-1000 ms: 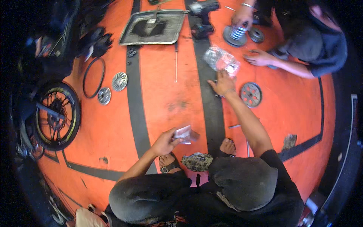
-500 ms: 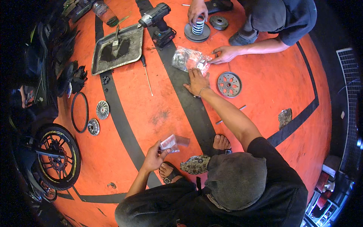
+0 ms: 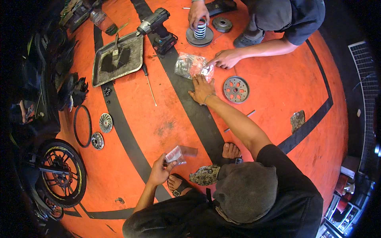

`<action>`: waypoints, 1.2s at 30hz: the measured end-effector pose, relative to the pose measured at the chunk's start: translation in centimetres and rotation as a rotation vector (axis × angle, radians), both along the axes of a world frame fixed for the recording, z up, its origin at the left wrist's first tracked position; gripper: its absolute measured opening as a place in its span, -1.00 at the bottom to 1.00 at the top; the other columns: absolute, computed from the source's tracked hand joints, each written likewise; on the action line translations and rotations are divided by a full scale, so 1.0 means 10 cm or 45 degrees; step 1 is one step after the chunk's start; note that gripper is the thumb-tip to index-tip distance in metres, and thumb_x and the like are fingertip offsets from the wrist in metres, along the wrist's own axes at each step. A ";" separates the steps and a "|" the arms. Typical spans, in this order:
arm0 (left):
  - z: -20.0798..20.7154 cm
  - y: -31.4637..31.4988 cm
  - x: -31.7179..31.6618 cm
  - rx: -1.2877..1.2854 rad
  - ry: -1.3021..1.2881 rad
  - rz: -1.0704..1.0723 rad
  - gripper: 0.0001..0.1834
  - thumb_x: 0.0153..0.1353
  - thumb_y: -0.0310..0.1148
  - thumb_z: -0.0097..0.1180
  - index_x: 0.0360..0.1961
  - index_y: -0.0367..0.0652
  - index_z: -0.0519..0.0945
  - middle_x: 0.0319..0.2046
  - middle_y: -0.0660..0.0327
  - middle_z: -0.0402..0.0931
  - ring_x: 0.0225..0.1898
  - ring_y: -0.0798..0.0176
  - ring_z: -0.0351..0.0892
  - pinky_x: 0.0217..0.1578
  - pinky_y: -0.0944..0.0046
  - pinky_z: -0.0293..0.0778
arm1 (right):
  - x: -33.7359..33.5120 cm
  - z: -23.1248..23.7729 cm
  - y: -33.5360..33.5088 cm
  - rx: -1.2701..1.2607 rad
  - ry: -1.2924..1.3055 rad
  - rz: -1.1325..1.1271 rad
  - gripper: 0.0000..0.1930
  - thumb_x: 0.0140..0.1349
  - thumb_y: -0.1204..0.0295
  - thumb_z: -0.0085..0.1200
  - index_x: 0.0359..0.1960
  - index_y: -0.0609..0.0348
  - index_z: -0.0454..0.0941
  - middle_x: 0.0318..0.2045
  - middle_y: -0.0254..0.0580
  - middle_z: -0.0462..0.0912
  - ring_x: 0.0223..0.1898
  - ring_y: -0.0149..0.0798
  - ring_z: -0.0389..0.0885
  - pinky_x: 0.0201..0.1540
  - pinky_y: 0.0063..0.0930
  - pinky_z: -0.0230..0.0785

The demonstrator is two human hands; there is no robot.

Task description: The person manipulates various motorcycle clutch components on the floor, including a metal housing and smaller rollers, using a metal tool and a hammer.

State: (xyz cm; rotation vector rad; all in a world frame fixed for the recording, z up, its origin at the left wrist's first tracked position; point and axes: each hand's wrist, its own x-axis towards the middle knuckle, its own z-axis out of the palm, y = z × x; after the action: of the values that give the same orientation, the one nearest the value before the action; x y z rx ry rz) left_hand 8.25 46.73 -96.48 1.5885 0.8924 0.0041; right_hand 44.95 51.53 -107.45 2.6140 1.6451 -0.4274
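Observation:
My left hand (image 3: 160, 171) pinches a small clear plastic packet (image 3: 175, 154) with a pale printed label, held above the floor near my left foot. My right hand (image 3: 203, 89) reaches forward, its fingers stretched out flat at the near edge of a larger clear plastic bag (image 3: 185, 64). What lies inside the bag is too small to make out. Beyond the bag, a co-worker's hand (image 3: 225, 58) touches its right end with an extended finger. That person's other hand (image 3: 197, 15) grips a coil spring (image 3: 201, 28) standing on a round metal pulley (image 3: 199, 41).
A perforated clutch bell (image 3: 241, 90) lies right of my hand. Leftward are a screwdriver (image 3: 150, 85), an impact wrench (image 3: 158, 33), a metal tray (image 3: 137, 63) holding a brush (image 3: 116, 52), a drive belt (image 3: 75, 123), a finned disc (image 3: 106, 122) and a motorcycle wheel (image 3: 81, 174).
The co-worker's near hand has moved from holding the bag's edge to pointing a finger at it. The whole view has shifted slightly. My hands stay nearly in place.

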 end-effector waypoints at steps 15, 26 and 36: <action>-0.01 0.01 -0.05 0.029 0.049 -0.040 -0.78 0.32 -0.41 0.23 -0.13 -0.29 0.50 -0.38 0.07 0.61 -0.38 0.32 0.58 -0.31 0.24 0.51 | -0.02 0.02 0.00 -0.034 0.052 -0.021 -0.17 0.36 -0.12 -0.08 0.49 0.14 0.04 0.51 -0.15 0.05 0.53 -0.10 -0.03 0.37 0.47 -0.06; -0.09 0.03 -0.18 0.047 0.028 -0.067 -0.73 0.34 -0.37 0.22 -0.08 -0.31 0.49 -0.36 0.09 0.61 -0.31 0.33 0.59 -0.27 0.25 0.52 | -0.11 0.05 0.08 -0.011 0.081 0.004 -0.16 0.34 -0.11 -0.03 0.49 0.14 0.05 0.51 -0.12 0.04 0.52 -0.08 0.03 0.39 0.47 -0.11; -0.26 -0.03 -0.20 0.045 -0.158 -0.009 -0.71 0.32 -0.37 0.22 -0.03 -0.28 0.49 -0.31 0.04 0.60 -0.27 0.20 0.62 -0.20 0.18 0.51 | -0.08 0.09 0.01 -0.078 0.047 0.000 -0.15 0.35 -0.14 -0.06 0.50 0.15 0.02 0.52 -0.09 0.03 0.53 -0.04 -0.03 0.39 0.38 -0.01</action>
State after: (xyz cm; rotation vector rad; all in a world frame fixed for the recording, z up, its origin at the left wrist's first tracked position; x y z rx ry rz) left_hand 6.22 46.39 -99.10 1.6064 0.7934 0.1129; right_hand 44.13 51.61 -106.58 2.5773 1.6152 -0.5207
